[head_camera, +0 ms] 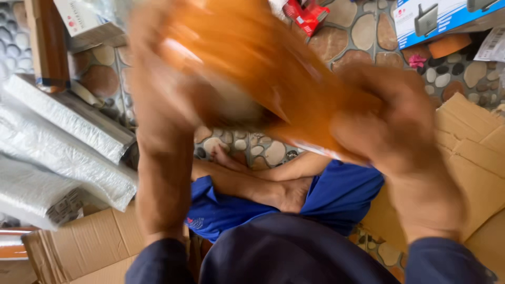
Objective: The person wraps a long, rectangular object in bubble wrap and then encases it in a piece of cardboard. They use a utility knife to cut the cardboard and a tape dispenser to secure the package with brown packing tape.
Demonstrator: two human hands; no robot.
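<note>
Likely light and pliable, the orange packet is clasped at both ends by the left hand and right hand, above the blue shorts

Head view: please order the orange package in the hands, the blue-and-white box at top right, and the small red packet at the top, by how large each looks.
1. Orange package, though blurred and nearest the camera.
2. Blue-and-white box, cut off by the frame.
3. Red packet.
</note>
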